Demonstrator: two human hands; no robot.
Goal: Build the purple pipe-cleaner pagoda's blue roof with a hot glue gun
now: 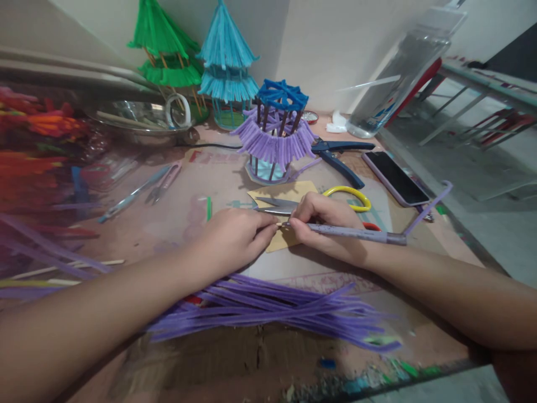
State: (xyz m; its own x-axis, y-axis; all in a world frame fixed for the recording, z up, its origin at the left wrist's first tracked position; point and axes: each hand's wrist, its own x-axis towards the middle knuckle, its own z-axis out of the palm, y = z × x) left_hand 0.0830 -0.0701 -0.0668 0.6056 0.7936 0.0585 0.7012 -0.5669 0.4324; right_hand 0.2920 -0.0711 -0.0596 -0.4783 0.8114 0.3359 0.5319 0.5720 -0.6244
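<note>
My right hand (325,224) is closed around a slim grey-purple pen (352,232), which lies almost level with its tip toward the left. A purple pipe cleaner (430,207) sticks up at the pen's rear end. Fingers together, my left hand (235,238) pinches at a small pale bit by the pen tip; what it holds is mostly hidden. Beneath both hands lies a yellow paper piece (289,240). Scissors (272,204) with yellow and red handles rest on it, partly covered by my right hand. Purple pipe cleaners (268,308) are heaped nearer to me.
Behind my hands stands a purple and blue pipe-cleaner tower (277,134), with light blue (229,56) and green towers (163,39) farther back. Blue pliers (344,154), a phone (396,179) and a clear bottle (394,84) are right. A metal bowl (130,120) sits left.
</note>
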